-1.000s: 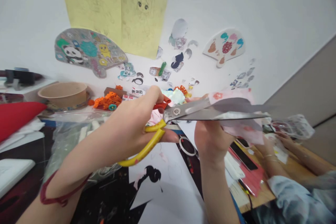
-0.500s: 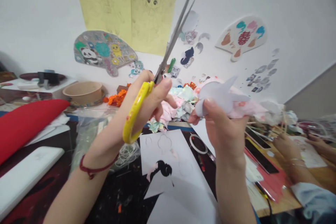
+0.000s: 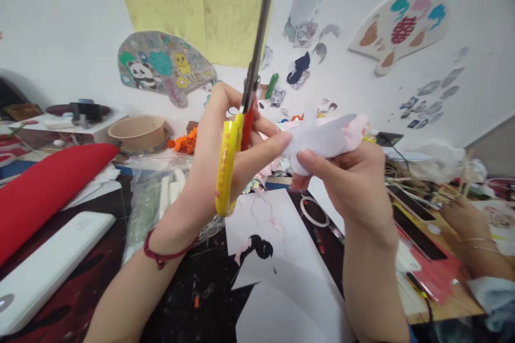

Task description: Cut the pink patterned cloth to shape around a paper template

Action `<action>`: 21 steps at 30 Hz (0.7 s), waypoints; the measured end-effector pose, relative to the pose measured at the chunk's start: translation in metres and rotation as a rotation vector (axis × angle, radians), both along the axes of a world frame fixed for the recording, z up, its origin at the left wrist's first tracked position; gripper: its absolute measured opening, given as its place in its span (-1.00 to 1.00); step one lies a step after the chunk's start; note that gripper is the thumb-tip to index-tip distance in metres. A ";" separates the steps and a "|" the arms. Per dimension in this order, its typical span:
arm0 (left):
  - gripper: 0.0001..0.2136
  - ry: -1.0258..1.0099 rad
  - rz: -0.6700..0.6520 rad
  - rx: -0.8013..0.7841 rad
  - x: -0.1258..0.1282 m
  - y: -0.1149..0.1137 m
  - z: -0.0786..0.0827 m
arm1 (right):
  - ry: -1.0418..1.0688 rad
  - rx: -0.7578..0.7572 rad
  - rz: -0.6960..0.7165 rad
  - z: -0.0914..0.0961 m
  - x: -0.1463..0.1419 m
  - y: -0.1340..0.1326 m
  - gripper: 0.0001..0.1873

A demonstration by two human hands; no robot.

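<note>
My left hand (image 3: 231, 144) has a pair of scissors (image 3: 233, 163) with yellow-and-red handles hooked in it, blades pointing up. The blades look almost closed. Its thumb reaches right and touches a cut white paper piece (image 3: 317, 142) with pointed ends. My right hand (image 3: 346, 171) pinches that piece between thumb and fingers, along with a pink patterned piece (image 3: 360, 131) behind it whose material I cannot make out. Below both hands lies a white sheet (image 3: 261, 220) with pencil outlines and a black-haired paper figure (image 3: 257, 246).
A roll of tape (image 3: 314, 211) lies right of the sheet. At left are a white oblong case (image 3: 56, 268), a red object (image 3: 52, 193) and a plastic bag (image 3: 148, 193). Two phones (image 3: 420, 233) lie at right, near another person's hand (image 3: 466, 220). Fan-shaped cutouts (image 3: 164, 67) hang on the wall.
My left hand has come over to the paper, its thumb now touching it. The scissors have swung more upright. My right hand has turned the paper piece. The view has shifted slightly.
</note>
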State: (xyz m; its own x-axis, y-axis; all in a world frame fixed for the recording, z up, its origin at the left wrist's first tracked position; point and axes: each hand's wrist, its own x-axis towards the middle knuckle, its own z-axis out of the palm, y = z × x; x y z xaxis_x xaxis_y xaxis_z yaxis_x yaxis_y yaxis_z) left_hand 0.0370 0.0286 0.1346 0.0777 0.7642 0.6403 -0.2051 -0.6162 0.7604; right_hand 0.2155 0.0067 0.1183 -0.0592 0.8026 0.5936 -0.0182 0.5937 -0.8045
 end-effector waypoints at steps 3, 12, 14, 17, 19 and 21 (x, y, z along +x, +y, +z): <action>-0.51 -0.007 0.047 0.030 0.002 0.000 0.000 | 0.002 0.009 -0.070 0.002 0.001 0.000 -0.92; -0.49 -0.003 0.000 0.020 0.006 0.004 -0.005 | 0.041 0.081 -0.222 0.002 0.001 0.002 -0.89; -0.52 0.010 -0.025 0.004 0.006 0.003 -0.006 | 0.040 0.086 -0.236 0.003 0.001 0.001 -0.88; -0.56 0.030 -0.021 -0.007 0.007 0.001 -0.006 | 0.021 0.085 -0.251 0.004 0.002 0.000 -0.88; -0.58 0.025 -0.013 0.005 0.008 0.000 -0.005 | -0.005 0.069 -0.241 0.005 0.005 -0.001 -0.90; -0.59 0.011 -0.006 0.014 0.009 0.000 -0.005 | -0.039 0.036 -0.202 0.006 0.009 -0.002 -0.88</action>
